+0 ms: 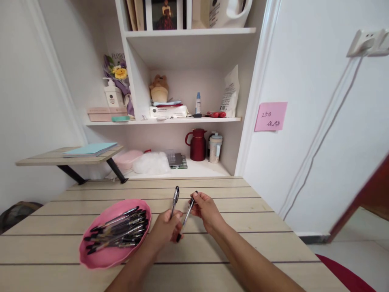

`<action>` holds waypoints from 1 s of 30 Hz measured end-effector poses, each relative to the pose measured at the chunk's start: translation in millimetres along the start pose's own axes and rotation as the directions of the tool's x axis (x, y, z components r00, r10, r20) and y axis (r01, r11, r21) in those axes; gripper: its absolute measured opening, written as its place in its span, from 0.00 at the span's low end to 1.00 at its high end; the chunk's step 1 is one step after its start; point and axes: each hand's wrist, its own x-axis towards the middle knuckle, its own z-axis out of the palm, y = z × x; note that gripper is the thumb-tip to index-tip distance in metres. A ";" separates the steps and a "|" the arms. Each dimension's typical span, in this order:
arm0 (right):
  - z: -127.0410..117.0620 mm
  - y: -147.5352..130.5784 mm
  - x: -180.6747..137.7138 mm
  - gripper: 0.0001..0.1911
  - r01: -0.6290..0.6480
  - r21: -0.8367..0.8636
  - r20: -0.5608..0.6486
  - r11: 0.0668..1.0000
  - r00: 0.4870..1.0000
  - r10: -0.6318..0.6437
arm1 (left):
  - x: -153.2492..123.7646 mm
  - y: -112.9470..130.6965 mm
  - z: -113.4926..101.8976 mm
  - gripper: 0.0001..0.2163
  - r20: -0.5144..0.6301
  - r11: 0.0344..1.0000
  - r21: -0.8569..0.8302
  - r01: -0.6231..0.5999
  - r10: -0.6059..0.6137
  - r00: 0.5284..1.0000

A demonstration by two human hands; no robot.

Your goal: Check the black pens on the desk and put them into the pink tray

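My left hand (168,227) is closed around an upright black-capped pen (175,197), its cap end pointing up. A second pen (187,217), clear-barrelled with black ends, slants between my two hands. My right hand (204,207) pinches that pen near its upper end, while its lower black end lies by the fingers of my left hand; whether those fingers touch it, I cannot tell. Left of my hands, a pink scalloped dish (91,259) holds a heap of similar pens (121,231).
The slatted wooden table (212,259) reaches back to white shelves. A small raised stand (45,157) with blue paper (91,149) is at the left. On the lowest shelf are a red jug (198,146), a pale cup (215,149) and a white bundle (152,163).
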 end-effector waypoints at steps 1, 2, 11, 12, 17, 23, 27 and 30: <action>-1.6 -1.1 0.7 0.16 -0.009 0.034 -0.007 0.999 1.000 0.009 | 0.7 4.4 -10.9 0.13 -0.078 0.983 0.177 -0.046 0.061 0.995; -3.1 -2.3 1.3 0.16 -0.018 0.071 -0.007 0.997 1.000 0.018 | 0.9 9.2 -23.8 0.11 -0.125 0.927 0.357 -0.114 0.168 0.978; -6.6 -5.8 -0.6 0.13 -0.090 0.192 0.033 0.977 0.996 0.085 | -10.6 2.2 -136.1 0.11 -0.217 0.547 0.837 0.008 0.320 0.922; -6.6 -5.8 -0.8 0.13 -0.092 0.191 0.035 0.977 0.996 0.087 | -10.9 -4.6 -144.4 0.09 -0.209 0.550 0.835 -0.005 0.327 0.922; -5.1 -4.8 -1.9 0.14 -0.087 0.184 0.037 0.979 0.996 0.081 | -13.8 -21.2 -170.7 0.03 -0.157 0.564 0.820 -0.093 0.379 0.912; 3.5 -7.9 -8.0 0.16 -0.010 0.134 0.046 0.991 0.999 0.004 | -28.0 9.2 -93.8 0.10 -0.203 0.846 0.433 -0.311 0.427 0.881; 9.3 -13.2 -15.6 0.17 0.076 0.055 0.040 0.996 0.996 -0.078 | -27.7 15.5 -3.6 0.18 0.169 0.972 -0.234 0.013 0.027 0.985; 12.1 -10.4 -18.8 0.18 0.054 0.025 0.044 0.998 0.997 -0.055 | -16.4 8.4 36.4 0.19 0.281 0.899 -0.421 0.120 0.003 0.960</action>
